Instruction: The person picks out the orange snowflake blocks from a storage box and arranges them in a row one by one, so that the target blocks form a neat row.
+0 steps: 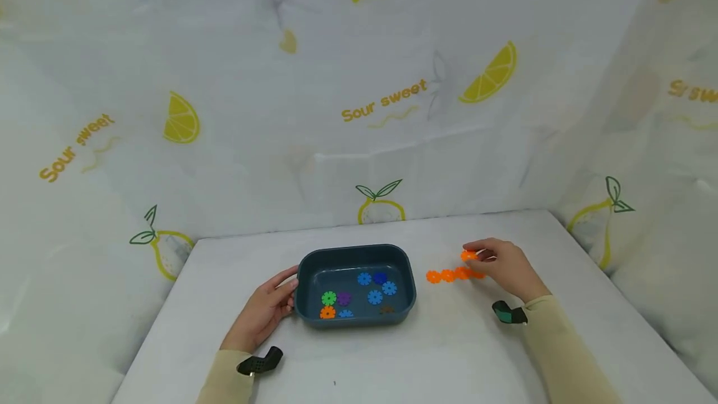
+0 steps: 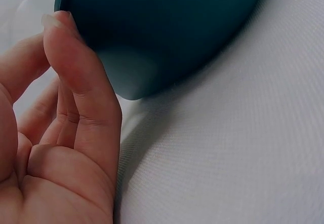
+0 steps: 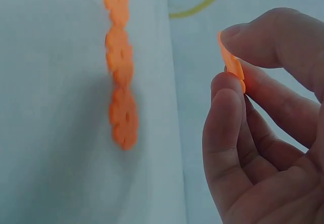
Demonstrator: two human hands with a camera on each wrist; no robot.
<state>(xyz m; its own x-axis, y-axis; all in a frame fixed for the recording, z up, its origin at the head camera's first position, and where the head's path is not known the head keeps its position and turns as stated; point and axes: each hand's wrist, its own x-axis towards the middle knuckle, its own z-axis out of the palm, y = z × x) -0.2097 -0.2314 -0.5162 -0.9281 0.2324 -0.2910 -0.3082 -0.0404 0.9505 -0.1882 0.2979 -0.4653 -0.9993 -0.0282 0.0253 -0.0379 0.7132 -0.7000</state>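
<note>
The right hand [image 1: 507, 265] pinches one orange snowflake disc [image 1: 469, 255] between thumb and fingertips [image 3: 223, 100], lifted just above the table [image 1: 449, 354]; in the right wrist view the disc [image 3: 232, 62] stands on edge, clamped at its rim; below and just beside it a chain of orange discs [image 1: 453, 275] lies flat on the table, linked edge to edge in a short row, its near end close under the hand; the chain sits well apart from the table's right edge and far edge, with bare white cloth all round it; the left hand [image 1: 263, 313] rests against the left end wall of the dark blue tray [image 1: 305, 267], fingers straight and relaxed, fingertips [image 2: 58, 24] touching the tray's outer rim rather than curled about it; the tray stands near the table's middle, between the two hands; inside it lie loose blue, green, purple and orange discs [image 1: 359, 297], spread over the floor, none stacked; a strip of bare table separates the tray's right wall from the chain; white lemon-print cloth [image 1: 359, 111] hangs behind and to both sides
</note>
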